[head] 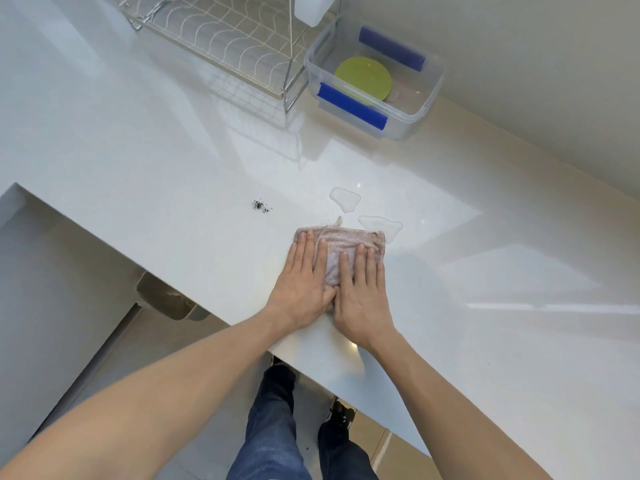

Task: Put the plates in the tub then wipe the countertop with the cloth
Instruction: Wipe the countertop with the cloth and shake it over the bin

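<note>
A pinkish folded cloth (341, 242) lies flat on the white countertop (173, 161). My left hand (303, 284) and my right hand (362, 294) press side by side on it, fingers straight. Two puddles of water sit just beyond the cloth: one (345, 199) farther away and one (381, 225) touching the cloth's far right corner. A small patch of dark crumbs (261, 206) lies to the left of the puddles. A green plate (363, 77) lies inside the clear plastic tub (429, 98) with blue clip handles at the back right.
A wire dish rack (221, 39) stands at the back, left of the tub. A white container (313, 8) hangs on its right end. The counter's front edge runs diagonally below my hands. A grey bin (173, 299) sits under the counter.
</note>
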